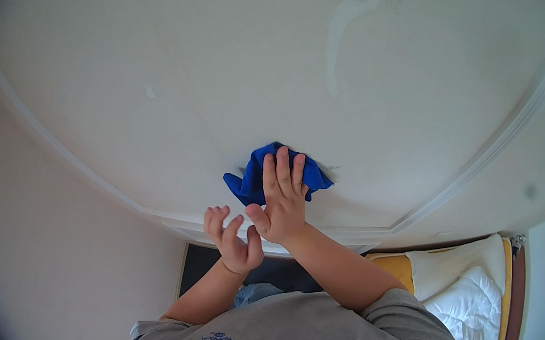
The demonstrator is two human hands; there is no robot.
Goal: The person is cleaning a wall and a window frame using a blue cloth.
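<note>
A bunched blue cloth (254, 180) lies against a pale painted surface. Over it stretches my right hand (285, 204), its long fingers extended on the fabric and holding it to the surface, with the thumb out to the left. Folds of the cloth stick out on both sides of these fingers. Just below and left, my left hand (235, 243) is lifted, fingers half bent and apart, with nothing in it. It comes close to the right wrist; whether they touch, I cannot tell.
The pale surface (199, 50) bears lighter patches and is edged by white trim (483, 162). At the lower right is a bed with crumpled white bedding (465, 310) and a yellow edge. Something light blue (255, 293) shows beside my shirt.
</note>
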